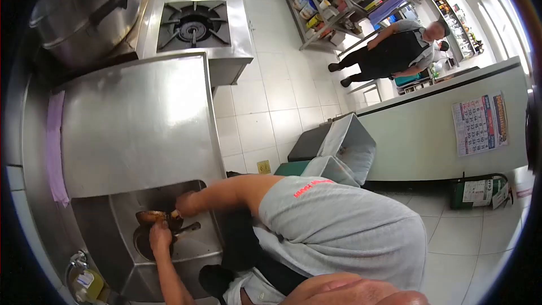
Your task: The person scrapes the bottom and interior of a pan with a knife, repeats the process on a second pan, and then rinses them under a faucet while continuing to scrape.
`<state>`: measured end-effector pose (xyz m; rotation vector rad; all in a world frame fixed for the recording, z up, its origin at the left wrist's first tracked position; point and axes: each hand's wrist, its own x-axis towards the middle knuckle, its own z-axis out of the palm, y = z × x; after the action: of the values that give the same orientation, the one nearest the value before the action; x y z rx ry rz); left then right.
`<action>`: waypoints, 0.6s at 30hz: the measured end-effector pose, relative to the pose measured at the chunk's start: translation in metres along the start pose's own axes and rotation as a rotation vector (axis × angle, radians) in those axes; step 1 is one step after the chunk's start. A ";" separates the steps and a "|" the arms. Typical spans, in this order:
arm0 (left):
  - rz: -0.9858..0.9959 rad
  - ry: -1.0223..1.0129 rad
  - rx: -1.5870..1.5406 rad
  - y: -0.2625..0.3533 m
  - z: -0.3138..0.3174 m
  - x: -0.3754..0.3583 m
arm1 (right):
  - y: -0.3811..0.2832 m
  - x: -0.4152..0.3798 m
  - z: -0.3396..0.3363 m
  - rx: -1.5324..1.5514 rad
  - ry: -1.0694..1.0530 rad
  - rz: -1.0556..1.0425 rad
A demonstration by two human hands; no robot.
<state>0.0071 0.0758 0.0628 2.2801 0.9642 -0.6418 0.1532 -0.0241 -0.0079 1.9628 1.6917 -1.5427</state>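
In the sink (200,245), a small browned frying pan (148,215) is held tilted. My left hand (161,237) is closed on its near edge, coming in from the bottom. From the right, my right hand (186,204) reaches in with its fingers curled, close beside the pan. A small yellowish piece shows at its fingertips; I cannot tell what it is. Lower in the basin lies a second dark pan (142,243), partly hidden by my left hand and the first pan. Its handle (189,230) points to the right.
A steel drainboard (135,118) with a lilac cloth (56,147) adjoins the sink. Beyond stand a gas stove (193,25) and large pots (90,14). Grey bins (350,144) are behind me, and a person (395,51) stands by the shelves. A yellow-green soap container (90,285) sits lower left.
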 end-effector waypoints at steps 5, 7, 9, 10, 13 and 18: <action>0.002 0.004 0.078 0.004 0.006 0.007 | -0.003 -0.045 -0.023 0.029 0.113 0.007; 0.035 0.022 0.088 0.003 0.004 0.007 | -0.006 -0.051 -0.024 -0.039 0.145 0.005; 0.027 0.022 0.071 0.010 -0.001 0.003 | -0.008 -0.050 -0.015 -0.119 0.251 -0.021; 0.023 0.020 0.064 0.015 -0.005 0.001 | -0.008 -0.048 -0.008 -0.157 0.302 -0.034; 0.019 0.022 0.021 0.014 0.007 0.005 | -0.003 -0.043 0.009 -0.127 0.388 -0.055; 0.034 -0.028 0.081 0.016 0.013 0.002 | -0.009 -0.067 0.003 -0.114 0.378 -0.059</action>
<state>0.0178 0.0587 0.0578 2.3464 0.8998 -0.7083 0.1542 -0.0665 0.0443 2.2696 1.9387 -1.1115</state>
